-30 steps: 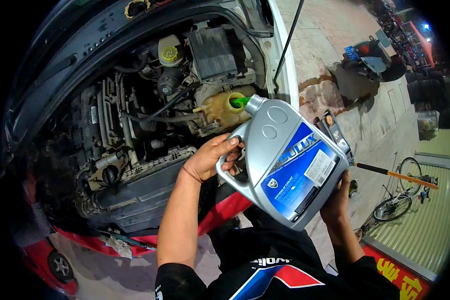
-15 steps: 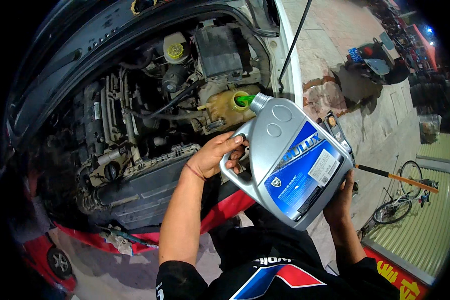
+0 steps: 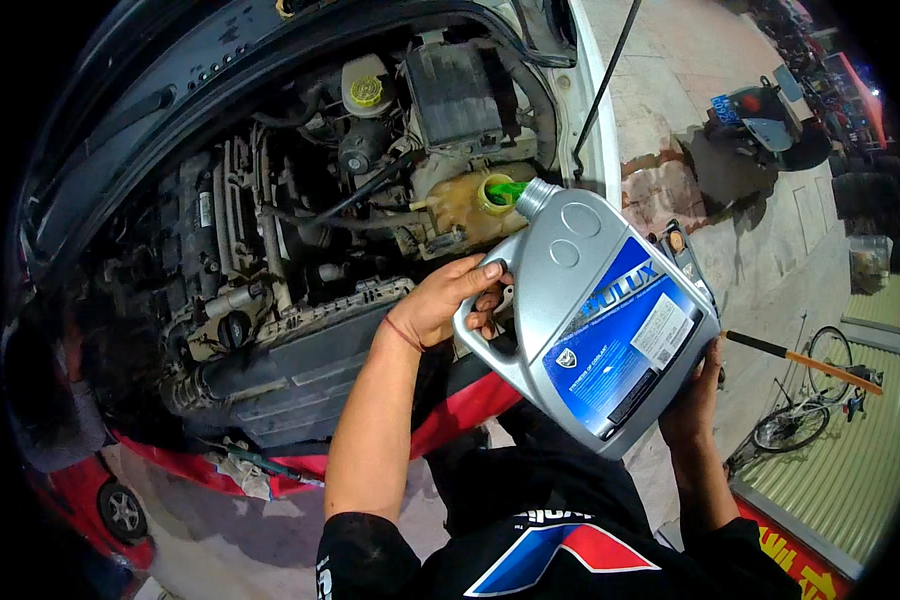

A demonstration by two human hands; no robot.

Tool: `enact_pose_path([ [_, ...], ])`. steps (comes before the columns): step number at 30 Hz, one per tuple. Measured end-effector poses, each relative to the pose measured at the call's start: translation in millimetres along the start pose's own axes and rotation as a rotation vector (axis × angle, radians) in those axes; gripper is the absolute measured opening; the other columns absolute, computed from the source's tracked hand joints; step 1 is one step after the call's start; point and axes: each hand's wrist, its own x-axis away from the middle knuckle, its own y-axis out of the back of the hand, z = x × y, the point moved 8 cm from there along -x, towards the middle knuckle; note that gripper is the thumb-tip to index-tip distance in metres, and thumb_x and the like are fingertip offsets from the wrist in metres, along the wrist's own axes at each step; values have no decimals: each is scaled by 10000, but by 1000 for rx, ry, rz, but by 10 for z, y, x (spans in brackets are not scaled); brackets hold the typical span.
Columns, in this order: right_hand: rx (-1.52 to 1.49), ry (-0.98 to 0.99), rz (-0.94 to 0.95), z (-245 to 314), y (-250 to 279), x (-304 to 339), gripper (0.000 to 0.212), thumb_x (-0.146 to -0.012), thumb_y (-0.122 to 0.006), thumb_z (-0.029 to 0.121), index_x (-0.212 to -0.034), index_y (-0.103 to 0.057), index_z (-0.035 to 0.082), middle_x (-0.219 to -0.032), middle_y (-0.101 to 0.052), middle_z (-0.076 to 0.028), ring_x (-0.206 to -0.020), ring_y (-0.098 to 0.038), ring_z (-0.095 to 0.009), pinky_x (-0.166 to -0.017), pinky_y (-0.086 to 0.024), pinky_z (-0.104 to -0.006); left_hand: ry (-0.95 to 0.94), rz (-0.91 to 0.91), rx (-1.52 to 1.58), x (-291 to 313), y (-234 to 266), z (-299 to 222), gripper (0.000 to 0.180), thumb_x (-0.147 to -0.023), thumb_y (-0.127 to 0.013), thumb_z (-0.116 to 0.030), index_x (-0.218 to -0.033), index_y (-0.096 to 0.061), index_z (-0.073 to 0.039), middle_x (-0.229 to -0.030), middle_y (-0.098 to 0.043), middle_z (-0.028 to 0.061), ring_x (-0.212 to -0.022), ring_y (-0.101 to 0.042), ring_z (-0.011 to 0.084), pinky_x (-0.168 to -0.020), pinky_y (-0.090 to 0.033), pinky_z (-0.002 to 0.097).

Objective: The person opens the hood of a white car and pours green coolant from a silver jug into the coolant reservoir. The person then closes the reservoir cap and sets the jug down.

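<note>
Jug [image 3: 575, 250] and tank [image 3: 455, 210] had slid rightward in view; left grip [image 3: 442, 303] clasped the handle [image 3: 485, 352], right grip [image 3: 690, 402] held the bottom [image 3: 660, 405], suiting something seemingly stiff, probably heavy.

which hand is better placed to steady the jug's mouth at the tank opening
Likely the left hand: it grips the silver jug by its handle, nearer the mouth and the yellowed tank. The right hand supports the jug's base, farther from the tank.

1. I see white-printed blue label [image 3: 600, 375] on silver jug [image 3: 560, 295].
2. Blue plate [image 3: 723, 109], pale characters, on scooter [image 3: 767, 132].
3. White lettering [image 3: 560, 515] on black shirt [image 3: 495, 495].
4. Yellow characters [image 3: 778, 550] on red sign [image 3: 752, 512].
</note>
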Motion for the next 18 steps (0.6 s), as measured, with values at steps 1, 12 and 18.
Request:
enact_pose_path([
  [1,-3,-17,6,-5,-8,4,849,-962,-424,722,-1536,-369,100,-1471,-505,-139,-1332,-505,-277,-1104,-417,-421,4,3,10,-1,1,2,356,-1017,-621,-372,-1113,-608,-30,-705,-447,-21,-514,-444,70,-594,-535,316],
  [12,-7,39,7,31,-30,0,843,-964,-419,725,-1518,-393,91,-1447,-524,-125,-1305,-522,-254,-1082,-433,-407,-12,7,-12,-1,-10,-12,357,-1014,-623,-380,-1112,-609,-37,-715,-455,-21,-515,-464,63,-588,-555,303],
  [18,-4,41,29,21,-8,-24,847,-957,-432,731,-1512,-398,91,-1438,-531,-122,-1291,-529,-251,-1069,-444,-405,-8,-2,-22,5,-14,-13,365,-1012,-625,-386,-1114,-607,-35,-715,-453,-23,-515,-465,64,-589,-556,304],
])
